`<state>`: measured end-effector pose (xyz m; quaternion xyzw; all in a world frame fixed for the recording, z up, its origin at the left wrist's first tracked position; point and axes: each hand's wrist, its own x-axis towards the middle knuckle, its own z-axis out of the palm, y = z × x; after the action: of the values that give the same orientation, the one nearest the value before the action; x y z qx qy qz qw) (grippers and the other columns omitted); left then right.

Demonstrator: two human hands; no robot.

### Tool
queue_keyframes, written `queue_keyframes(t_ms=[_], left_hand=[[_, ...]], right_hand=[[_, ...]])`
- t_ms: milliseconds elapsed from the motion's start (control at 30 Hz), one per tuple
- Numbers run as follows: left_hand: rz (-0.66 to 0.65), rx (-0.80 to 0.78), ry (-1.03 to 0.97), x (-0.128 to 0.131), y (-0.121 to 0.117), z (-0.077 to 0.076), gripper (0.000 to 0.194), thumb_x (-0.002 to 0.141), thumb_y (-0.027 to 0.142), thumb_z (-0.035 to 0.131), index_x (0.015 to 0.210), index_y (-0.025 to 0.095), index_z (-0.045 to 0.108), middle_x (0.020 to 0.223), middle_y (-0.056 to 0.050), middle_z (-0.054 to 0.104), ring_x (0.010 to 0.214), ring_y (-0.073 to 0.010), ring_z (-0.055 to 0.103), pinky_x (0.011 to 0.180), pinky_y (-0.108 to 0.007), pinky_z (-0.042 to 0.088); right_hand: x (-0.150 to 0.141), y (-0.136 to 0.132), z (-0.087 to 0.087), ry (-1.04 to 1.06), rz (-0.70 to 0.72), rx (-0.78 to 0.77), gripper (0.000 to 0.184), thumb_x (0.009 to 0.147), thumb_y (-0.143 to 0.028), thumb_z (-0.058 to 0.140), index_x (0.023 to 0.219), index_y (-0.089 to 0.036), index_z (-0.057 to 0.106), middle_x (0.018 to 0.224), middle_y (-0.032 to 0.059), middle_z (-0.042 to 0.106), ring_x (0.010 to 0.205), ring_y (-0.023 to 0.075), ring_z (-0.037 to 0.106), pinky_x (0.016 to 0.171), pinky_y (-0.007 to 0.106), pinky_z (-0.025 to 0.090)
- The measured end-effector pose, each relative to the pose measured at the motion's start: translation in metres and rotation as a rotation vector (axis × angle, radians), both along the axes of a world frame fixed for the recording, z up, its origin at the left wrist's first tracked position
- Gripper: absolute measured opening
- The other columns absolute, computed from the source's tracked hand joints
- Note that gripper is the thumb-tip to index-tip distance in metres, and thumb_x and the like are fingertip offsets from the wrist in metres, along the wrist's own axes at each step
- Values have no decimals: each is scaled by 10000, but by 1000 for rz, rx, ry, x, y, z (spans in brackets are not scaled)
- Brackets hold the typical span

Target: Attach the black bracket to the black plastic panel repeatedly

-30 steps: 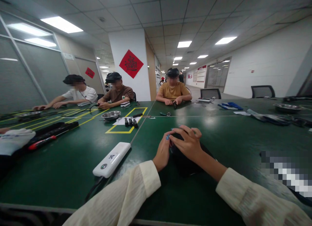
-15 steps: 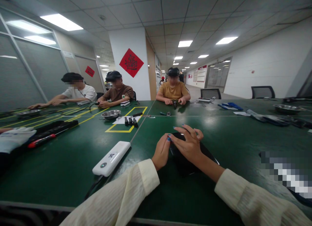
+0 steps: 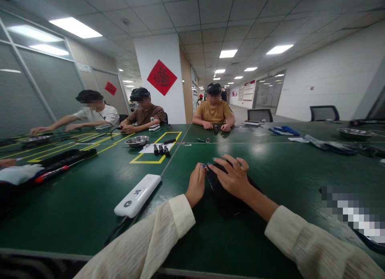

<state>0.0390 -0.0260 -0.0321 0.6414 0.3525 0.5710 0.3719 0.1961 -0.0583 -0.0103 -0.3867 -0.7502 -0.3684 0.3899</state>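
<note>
A flat, dark black sheet-like object (image 3: 224,201) lies on the green table before me, its exact kind unclear. At its upper left corner is my left hand (image 3: 197,184), with thumb and fingers pinched together. Whatever sits between those fingertips is hidden or too small to name. Across the top of the black object reaches my right hand (image 3: 234,176), its fingers spread and slightly bent, the fingertips close to the left hand's. Much of the object is covered by this hand and forearm.
A white power bank (image 3: 138,195) with a cable lies left of my arms. Beyond are a metal bowl (image 3: 137,141) and several small black parts (image 3: 161,150) by yellow tape. A red-handled screwdriver (image 3: 51,174) is far left. Three people sit across the table (image 3: 90,215).
My hands have shifted slightly left, and the right fingers have drawn a little away from the left fingertips. The black object looks less shiny. The far-left person's arm has reached further out.
</note>
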Motion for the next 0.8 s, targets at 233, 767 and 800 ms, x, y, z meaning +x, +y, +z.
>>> queue_keyframes(t_ms=[233,767,800], left_hand=[[43,-453,-352,-7,13,-3,326,765,490,487,703,174,436,563,68,355,477,-62,350,489,-181,306],[-53,-428,-307,-11,9,3,353,828,482,389,633,191,348,501,82,261,422,-61,248,442,-190,244],[-63,-428,-310,-11,9,4,357,832,481,380,624,192,341,498,82,253,420,-62,240,439,-192,239]], right_hand=[[13,7,3,-202,162,-150,446,859,-164,457,1216,-427,503,1186,-66,604,1117,122,493,953,300,225],[24,26,5,263,-244,-531,417,829,-196,361,1199,-189,553,953,101,646,755,211,605,691,322,431],[28,28,7,275,-215,-576,422,825,-196,364,1203,-193,550,966,92,656,792,215,614,715,323,437]])
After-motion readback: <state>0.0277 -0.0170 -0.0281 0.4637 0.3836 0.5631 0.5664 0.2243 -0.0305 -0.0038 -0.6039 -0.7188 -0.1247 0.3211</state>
